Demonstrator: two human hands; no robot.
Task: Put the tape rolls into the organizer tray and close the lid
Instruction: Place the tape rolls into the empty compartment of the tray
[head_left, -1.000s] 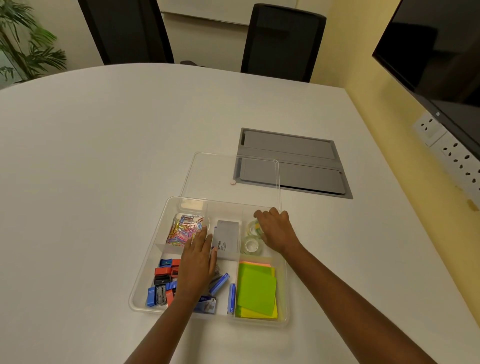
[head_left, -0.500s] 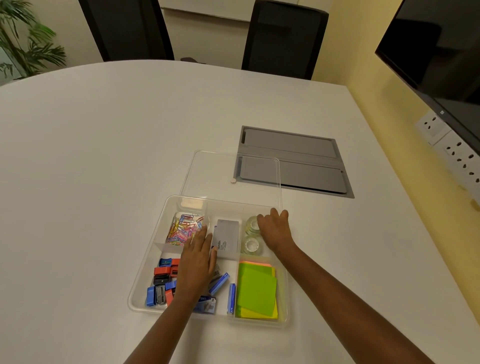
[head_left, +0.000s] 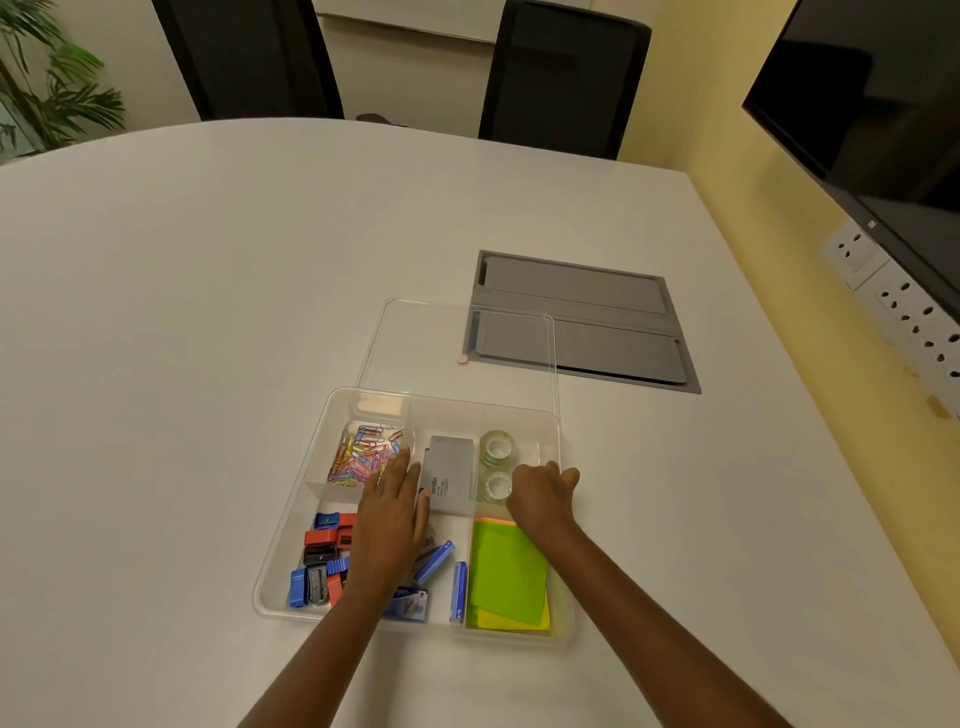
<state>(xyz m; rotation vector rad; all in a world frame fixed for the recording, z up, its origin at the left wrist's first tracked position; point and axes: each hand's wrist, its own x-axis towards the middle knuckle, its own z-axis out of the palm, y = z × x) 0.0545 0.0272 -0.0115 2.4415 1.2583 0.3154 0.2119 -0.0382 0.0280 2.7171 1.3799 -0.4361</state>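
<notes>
White surface (head_left: 208, 312) bearing the organizer tray (head_left: 291, 519): two tape rolls (head_left: 497, 467) are lying flat, holes upward; left hand (head_left: 392, 525) resting flat and spread, right hand (head_left: 540, 499) curled, empty; lid (head_left: 457, 348) lying behind.

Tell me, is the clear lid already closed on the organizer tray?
No, the clear lid lies flat on the table behind the organizer tray, which is open with two tape rolls inside.

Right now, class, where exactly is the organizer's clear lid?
In the head view, the clear lid lies flat on the white table just behind the organizer tray, its right corner overlapping the grey panel.
</notes>
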